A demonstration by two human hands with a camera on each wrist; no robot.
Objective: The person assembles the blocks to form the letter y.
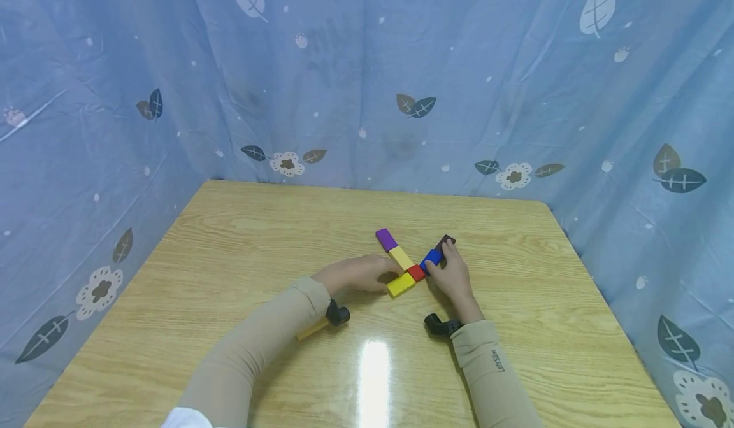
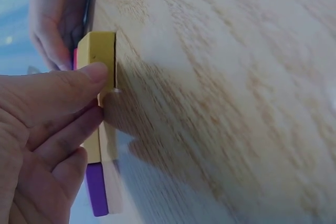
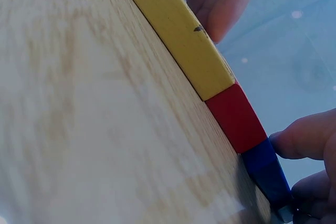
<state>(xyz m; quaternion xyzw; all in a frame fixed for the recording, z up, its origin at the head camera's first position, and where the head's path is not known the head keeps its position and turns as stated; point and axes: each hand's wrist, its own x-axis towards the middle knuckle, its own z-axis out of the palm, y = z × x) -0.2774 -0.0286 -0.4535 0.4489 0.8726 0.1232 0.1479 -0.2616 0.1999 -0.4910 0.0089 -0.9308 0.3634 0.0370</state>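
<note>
Coloured blocks lie end to end on the table in a V-like shape. One arm has a purple block [image 1: 387, 240] and a cream block [image 1: 401, 258]; a red block [image 1: 416, 272] sits at the bend. A blue block [image 1: 431, 260] and a dark block [image 1: 445, 242] run up the right side, and a yellow block [image 1: 401, 285] extends to the lower left. My left hand [image 1: 367, 272] pinches the yellow block, its thumb showing on it in the left wrist view. With thumb against the blue block and fingers by the dark one, my right hand [image 1: 455, 277] holds that pair.
Another light wooden block [image 1: 312, 331] lies partly hidden beneath the left forearm. Black wrist cameras [image 1: 338, 314] hang close to the tabletop. A blue patterned curtain [image 1: 367, 84] surrounds the wooden table [image 1: 258, 224] at the back and sides.
</note>
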